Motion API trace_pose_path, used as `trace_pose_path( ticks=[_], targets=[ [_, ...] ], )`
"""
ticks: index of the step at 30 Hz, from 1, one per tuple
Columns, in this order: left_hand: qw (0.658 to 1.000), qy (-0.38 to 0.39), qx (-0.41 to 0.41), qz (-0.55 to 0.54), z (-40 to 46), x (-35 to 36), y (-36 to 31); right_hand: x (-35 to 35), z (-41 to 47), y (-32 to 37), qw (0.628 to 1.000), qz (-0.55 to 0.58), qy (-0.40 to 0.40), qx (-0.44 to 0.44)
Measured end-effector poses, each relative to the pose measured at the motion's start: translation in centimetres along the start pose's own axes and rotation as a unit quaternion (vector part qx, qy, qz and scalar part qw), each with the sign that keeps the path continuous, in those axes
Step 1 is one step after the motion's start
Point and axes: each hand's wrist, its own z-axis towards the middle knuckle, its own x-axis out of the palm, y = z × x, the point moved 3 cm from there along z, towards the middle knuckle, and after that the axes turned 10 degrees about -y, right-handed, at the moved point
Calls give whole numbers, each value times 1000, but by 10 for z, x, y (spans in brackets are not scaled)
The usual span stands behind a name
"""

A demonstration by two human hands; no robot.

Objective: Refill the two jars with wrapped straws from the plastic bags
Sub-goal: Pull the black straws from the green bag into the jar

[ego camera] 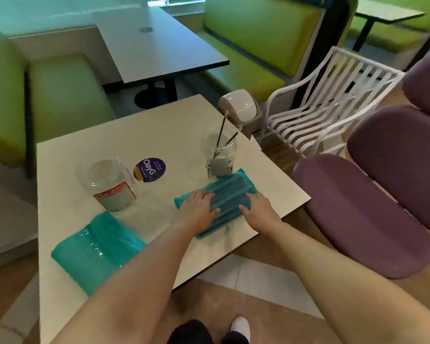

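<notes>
Two hands (pixel 225 207) on one of two bags (pixel 219 199); two jars (pixel 109 182).

Bare forearms, no sleeves visible; dark trousers (pixel 191 332); white shoe (pixel 240 325) at btm edge.

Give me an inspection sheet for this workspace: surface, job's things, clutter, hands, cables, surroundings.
Surface: pale square table.
Job's things: right bag of straws lies flat near the table's right edge; left bag of straws lies untouched at the near left. Labelled jar looks empty; far jar holds a few dark straws.
Clutter: purple round sticker between the jars.
Hands: left hand and right hand both rest on the right bag, fingers mostly straight.
Cables: nothing seen.
Surroundings: green booth seats, white slatted chair, purple cushions, small lidded bin beyond the table.
</notes>
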Motion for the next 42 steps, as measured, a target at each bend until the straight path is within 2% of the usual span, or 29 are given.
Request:
trace_pose_path(
  ticks=[4,10,15,19,26,32,35,39,42],
  targets=[
    [999,21,-26,-5,11,12,15,7,20,-7,999,10,9,37],
    [996,90,-17,16,40,26,33,14,47,-14,997,8,10,74],
    [988,139,-70,-24,50,35,45,15,61,-26,989,38,3,144],
    [985,132,-99,-49,47,39,48,26,68,-43,961,143,-2,237],
    [981,83,-133,-112,39,38,46,20,64,-36,921,244,-35,302],
    [970,49,-150,-183,37,29,50,3,68,-30,887,353,-86,285],
    [957,27,-160,-239,38,21,48,-11,71,-21,881,386,-101,252],
    [931,11,-176,-321,37,12,42,-34,72,-4,876,425,-94,209],
    [893,0,-180,-413,40,4,37,-50,72,15,893,408,-105,159]
  ],
)
